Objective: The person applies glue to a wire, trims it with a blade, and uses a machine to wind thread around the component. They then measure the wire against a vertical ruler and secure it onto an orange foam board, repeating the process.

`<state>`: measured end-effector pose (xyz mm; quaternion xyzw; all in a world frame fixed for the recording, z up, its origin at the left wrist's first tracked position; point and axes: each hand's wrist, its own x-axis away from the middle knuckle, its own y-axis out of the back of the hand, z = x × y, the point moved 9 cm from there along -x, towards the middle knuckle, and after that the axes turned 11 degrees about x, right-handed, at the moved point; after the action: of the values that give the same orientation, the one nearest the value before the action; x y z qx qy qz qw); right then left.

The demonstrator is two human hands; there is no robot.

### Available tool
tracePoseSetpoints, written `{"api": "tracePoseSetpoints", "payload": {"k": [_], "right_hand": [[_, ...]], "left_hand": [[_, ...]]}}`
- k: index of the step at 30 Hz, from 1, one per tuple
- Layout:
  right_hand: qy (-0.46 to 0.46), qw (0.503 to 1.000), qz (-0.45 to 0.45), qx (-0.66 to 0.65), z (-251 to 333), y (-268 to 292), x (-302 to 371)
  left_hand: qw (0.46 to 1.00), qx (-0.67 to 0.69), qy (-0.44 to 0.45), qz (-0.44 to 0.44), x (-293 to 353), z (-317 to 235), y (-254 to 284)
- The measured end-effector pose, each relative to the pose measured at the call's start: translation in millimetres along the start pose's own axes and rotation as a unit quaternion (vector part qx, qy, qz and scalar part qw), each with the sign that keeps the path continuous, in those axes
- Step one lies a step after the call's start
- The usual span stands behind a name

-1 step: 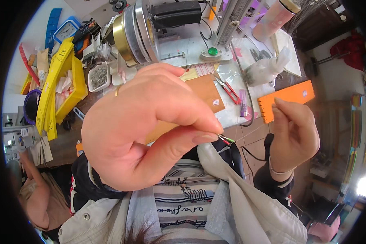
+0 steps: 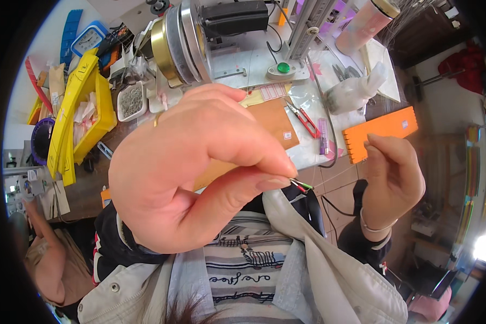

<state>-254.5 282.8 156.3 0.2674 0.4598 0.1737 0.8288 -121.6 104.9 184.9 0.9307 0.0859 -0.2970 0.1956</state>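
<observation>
The left hand fills the middle of the view, its thumb and forefinger pinching a few slim pieces by their ends. The pieces show green, red and dark, and their free ends point right, above the person's lap; what they are made of is too small to tell. A gold-coloured ring sits on this hand.

The right hand is well apart from the left, with thumb and forefinger pressed together at the tips and the other fingers curled in. A thin thread runs from near the pieces toward it; whether those fingertips grip the thread I cannot tell. A bracelet circles the right wrist, and an orange board lies just beyond the fingertips.

On the counter past the left hand are a brown sheet, red-handled snips and a purple tube. Farther left stand a white tub of small metal bits, a yellow bin and a blue-framed clock. Behind, a green button sits near a large wheel.
</observation>
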Motion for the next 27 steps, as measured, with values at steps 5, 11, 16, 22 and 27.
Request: {"api": "tracePoseSetpoints", "payload": {"k": [5, 11, 16, 22, 27], "right_hand": [[-0.267, 0.941, 0.078, -0.192, -60, 11, 38], [-0.344, 0.881, 0.165, -0.278, -102, 47, 93], [-0.435, 0.854, 0.258, -0.118, -140, 87, 155], [-0.314, 0.932, 0.027, 0.18, -80, 108, 118], [-0.204, 0.97, 0.093, -0.088, -26, 43, 101]], "left_hand": [[0.999, 0.027, 0.024, -0.024, 3, 1, 2], [0.999, 0.033, 0.028, -0.02, 4, 12, -9], [0.999, -0.022, 0.029, 0.003, 8, 31, -36], [0.989, -0.086, -0.056, 0.106, -3, 19, -103], [0.978, -0.088, -0.119, 0.146, -2, 7, -145]]}}
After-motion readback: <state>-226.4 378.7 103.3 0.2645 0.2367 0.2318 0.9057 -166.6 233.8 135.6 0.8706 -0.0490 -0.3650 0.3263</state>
